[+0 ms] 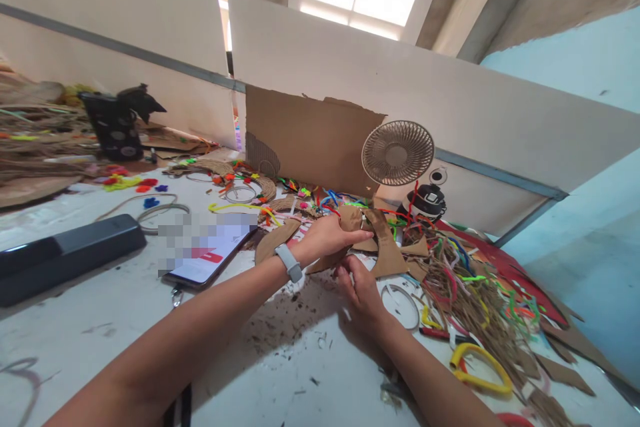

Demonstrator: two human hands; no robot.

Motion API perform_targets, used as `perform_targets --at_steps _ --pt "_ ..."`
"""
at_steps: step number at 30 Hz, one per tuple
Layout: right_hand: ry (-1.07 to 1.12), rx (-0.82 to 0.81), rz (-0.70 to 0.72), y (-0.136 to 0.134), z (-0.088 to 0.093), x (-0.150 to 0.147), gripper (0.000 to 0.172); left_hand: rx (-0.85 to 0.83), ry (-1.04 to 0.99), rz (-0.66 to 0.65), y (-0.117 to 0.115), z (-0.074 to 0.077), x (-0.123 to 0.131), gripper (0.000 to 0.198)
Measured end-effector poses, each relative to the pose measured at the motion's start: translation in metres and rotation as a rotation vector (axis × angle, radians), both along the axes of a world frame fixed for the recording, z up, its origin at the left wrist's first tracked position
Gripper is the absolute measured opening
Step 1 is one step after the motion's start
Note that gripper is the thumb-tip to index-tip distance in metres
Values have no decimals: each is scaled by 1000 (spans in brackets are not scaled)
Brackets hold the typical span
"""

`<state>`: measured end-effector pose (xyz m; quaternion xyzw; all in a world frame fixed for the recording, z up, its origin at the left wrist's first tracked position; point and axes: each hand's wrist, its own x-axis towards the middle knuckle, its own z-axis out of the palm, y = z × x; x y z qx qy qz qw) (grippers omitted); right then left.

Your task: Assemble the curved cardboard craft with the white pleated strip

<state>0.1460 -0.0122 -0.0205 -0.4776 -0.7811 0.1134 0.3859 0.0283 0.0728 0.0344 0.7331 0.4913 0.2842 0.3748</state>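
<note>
My left hand [330, 235], with a white band on the wrist, is closed over the top of a brown cardboard cut-out [383, 240] that it holds above the white table [300, 360]. Just below it, my right hand [357, 287] pinches the lower edge of the same cardboard piece with its fingers curled. A strip of that cardboard curves off to the left under my left wrist.
A phone [210, 254] lies left of my hands, beside a long dark box [65, 254]. A small fan [398, 152] and a cardboard sheet [310, 137] stand behind. Pipe cleaners, straw and cardboard scraps [475, 287] are heaped at right, with a yellow loop [480, 364].
</note>
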Motion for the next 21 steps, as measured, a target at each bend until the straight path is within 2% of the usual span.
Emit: perform_targets --at_steps 4,8,21 --pt "10 -1 -1 1 0 1 16 74 91 27 0 0 2 68" --pt "27 -15 31 2 0 3 16 65 82 -10 1 -1 1 71" --pt "23 -19 16 4 -3 4 19 79 72 22 1 -2 2 71"
